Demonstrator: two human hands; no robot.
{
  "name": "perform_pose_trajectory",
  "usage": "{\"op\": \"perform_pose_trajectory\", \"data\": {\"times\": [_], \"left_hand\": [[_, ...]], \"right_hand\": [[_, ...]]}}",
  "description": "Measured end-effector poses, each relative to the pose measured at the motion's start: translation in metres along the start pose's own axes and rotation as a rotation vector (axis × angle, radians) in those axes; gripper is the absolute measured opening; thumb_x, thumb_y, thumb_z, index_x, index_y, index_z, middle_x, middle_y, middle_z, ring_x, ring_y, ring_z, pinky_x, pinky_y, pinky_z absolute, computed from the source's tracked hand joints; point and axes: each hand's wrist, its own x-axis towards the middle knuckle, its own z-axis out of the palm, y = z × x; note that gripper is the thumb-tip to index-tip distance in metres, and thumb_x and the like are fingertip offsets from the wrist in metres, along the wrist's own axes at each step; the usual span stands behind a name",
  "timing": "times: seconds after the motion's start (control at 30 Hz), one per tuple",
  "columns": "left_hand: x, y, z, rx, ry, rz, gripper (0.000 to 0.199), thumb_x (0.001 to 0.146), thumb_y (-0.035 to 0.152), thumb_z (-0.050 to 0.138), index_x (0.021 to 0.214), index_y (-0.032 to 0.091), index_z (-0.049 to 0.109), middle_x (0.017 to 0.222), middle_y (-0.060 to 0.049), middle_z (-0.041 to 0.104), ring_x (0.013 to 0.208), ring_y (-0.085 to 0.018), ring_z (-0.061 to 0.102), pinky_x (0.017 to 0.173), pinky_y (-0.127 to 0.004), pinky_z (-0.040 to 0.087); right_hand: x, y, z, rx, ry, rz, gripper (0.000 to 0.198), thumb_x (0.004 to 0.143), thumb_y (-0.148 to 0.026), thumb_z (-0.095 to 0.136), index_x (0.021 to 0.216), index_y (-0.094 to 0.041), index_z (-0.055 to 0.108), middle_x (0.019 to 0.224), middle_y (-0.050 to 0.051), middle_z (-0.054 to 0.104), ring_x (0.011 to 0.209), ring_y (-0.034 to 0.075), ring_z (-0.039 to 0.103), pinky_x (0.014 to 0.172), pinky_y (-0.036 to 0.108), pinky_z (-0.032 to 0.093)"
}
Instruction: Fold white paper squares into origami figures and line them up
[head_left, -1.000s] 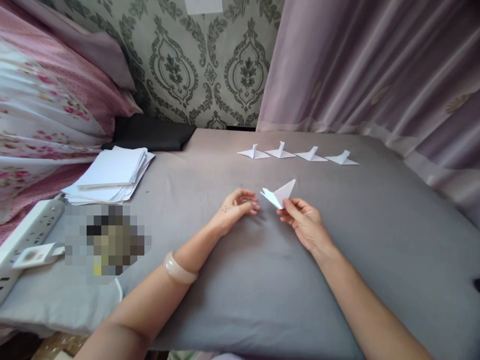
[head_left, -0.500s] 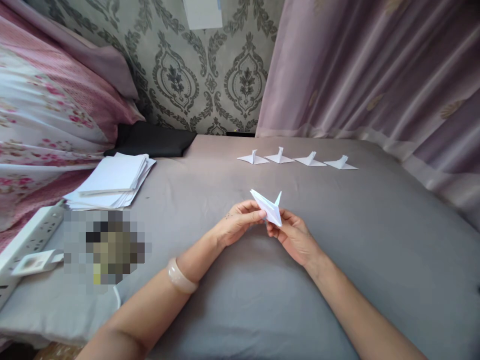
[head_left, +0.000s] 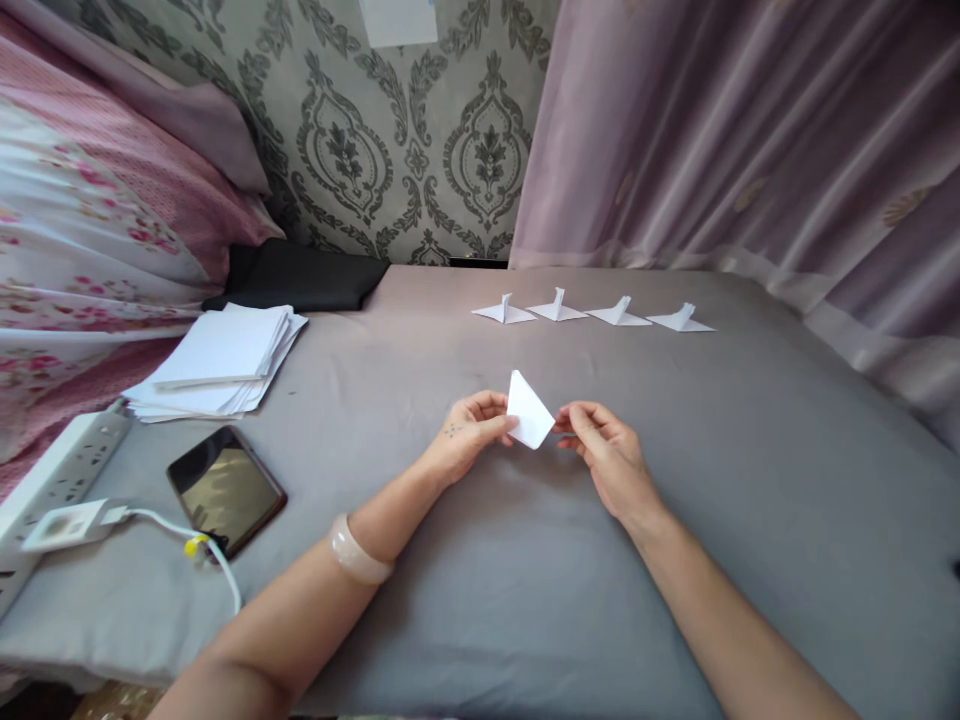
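My left hand (head_left: 475, 437) pinches a folded white paper bird (head_left: 529, 412) between thumb and fingers, above the grey-covered surface. One flat, pointed side of the paper faces me, its tip upward. At its right corner, my right hand (head_left: 604, 452) is closed, with thumb and fingertips together at the edge. The part between those fingertips is mostly hidden. Farther back, several folded paper birds stand in a row; the leftmost paper bird (head_left: 504, 313) and the rightmost paper bird (head_left: 681, 320) have upright folded points and spread wings.
At left lie a stack of white paper (head_left: 221, 350), a black folded item (head_left: 300, 277) and a phone (head_left: 229, 485). A white cable (head_left: 225, 570) runs from a charger plugged into a power strip (head_left: 52, 480). Curtains (head_left: 697, 140) hang at right, patterned wallpaper behind.
The paper bird has turned, so a broad flat side now faces me and its slim upright point no longer shows. My right hand has shifted slightly right, away from the left.
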Motion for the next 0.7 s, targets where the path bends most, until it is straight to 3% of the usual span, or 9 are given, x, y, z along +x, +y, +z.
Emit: {"op": "perform_pose_trajectory", "data": {"times": [0.2, 0.3, 0.53, 0.7], "left_hand": [[0.004, -0.012, -0.006, 0.239, -0.081, 0.004, 0.040, 0.073, 0.029, 0.074, 0.107, 0.014, 0.059, 0.081, -0.003, 0.068, 0.066, -0.012, 0.061, 0.061, -0.024, 0.046], [0.004, -0.015, -0.007, 0.391, -0.092, 0.071, 0.033, 0.080, 0.028, 0.067, 0.108, 0.015, 0.055, 0.083, -0.003, 0.069, 0.070, -0.014, 0.062, 0.066, -0.026, 0.047], [0.000, -0.011, -0.009, 1.062, 0.078, 0.310, 0.017, 0.082, 0.023, 0.065, 0.099, 0.020, 0.064, 0.098, -0.006, 0.066, 0.095, -0.022, 0.055, 0.085, -0.035, 0.045], [0.006, -0.010, -0.016, 1.046, 0.038, 0.300, 0.023, 0.079, 0.018, 0.064, 0.102, 0.020, 0.066, 0.096, -0.005, 0.066, 0.090, -0.019, 0.055, 0.082, -0.031, 0.045]], "right_hand": [[0.005, 0.018, -0.006, -0.403, -0.037, -0.075, 0.028, 0.075, -0.045, 0.068, 0.086, -0.020, 0.063, 0.076, 0.002, 0.066, 0.069, 0.016, 0.060, 0.063, 0.030, 0.048], [0.009, 0.026, -0.007, -0.584, -0.032, -0.110, 0.024, 0.076, -0.040, 0.065, 0.090, -0.020, 0.062, 0.079, 0.002, 0.066, 0.067, 0.015, 0.059, 0.069, 0.032, 0.048], [0.013, 0.028, -0.002, -0.840, -0.069, -0.195, 0.015, 0.078, -0.031, 0.063, 0.090, -0.022, 0.062, 0.089, 0.001, 0.065, 0.064, 0.012, 0.055, 0.070, 0.030, 0.046], [0.019, 0.027, -0.005, -0.865, -0.108, -0.192, 0.011, 0.079, -0.029, 0.062, 0.087, -0.021, 0.064, 0.087, 0.001, 0.062, 0.067, 0.012, 0.055, 0.069, 0.028, 0.044]]}}
